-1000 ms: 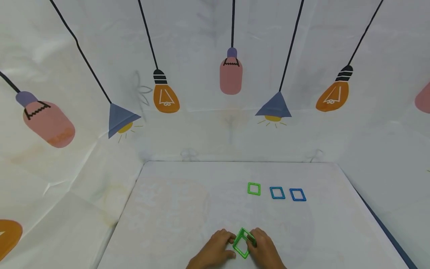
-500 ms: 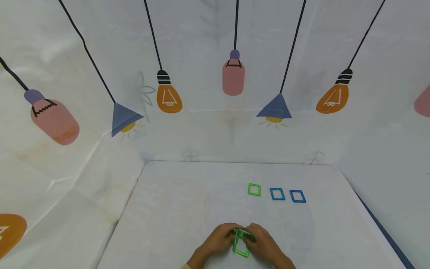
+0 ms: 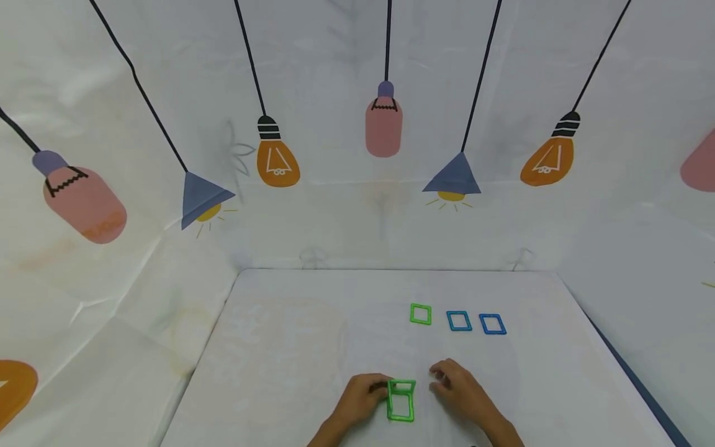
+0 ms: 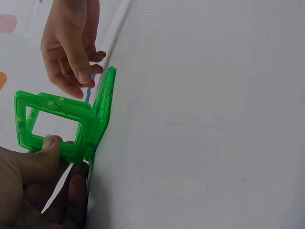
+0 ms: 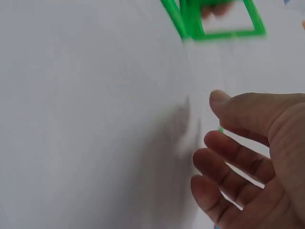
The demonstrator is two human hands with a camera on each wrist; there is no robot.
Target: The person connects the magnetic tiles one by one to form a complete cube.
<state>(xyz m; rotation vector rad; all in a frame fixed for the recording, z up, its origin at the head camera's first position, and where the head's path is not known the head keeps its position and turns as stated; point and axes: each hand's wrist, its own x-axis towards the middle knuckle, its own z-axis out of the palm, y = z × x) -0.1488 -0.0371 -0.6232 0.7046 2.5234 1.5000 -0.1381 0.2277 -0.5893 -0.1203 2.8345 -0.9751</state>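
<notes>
Green square magnetic-tile frames (image 3: 401, 418) stand joined near the table's front, one lying flat and at least one upright. My left hand (image 3: 360, 397) holds them at the left side. In the left wrist view, the thumb presses the upright part of the green frames (image 4: 97, 121), with other fingers behind it. To the right of the frames is my right hand (image 3: 462, 390), apart from them and holding nothing. The right wrist view has its fingers (image 5: 228, 176) loosely bent over the table, below the blurred green frames (image 5: 233, 35).
Farther back on the white table (image 3: 279, 347) lie a loose green square frame (image 3: 421, 323) and two blue ones, a left one (image 3: 459, 329) and a right one (image 3: 493, 333). A white sheet with printed lamps (image 3: 335, 230) hangs behind and beside the table.
Both hands were on the green frames before. My right hand has let go and moved off to the right. The frames have turned to face straighter, with my left hand still holding them.
</notes>
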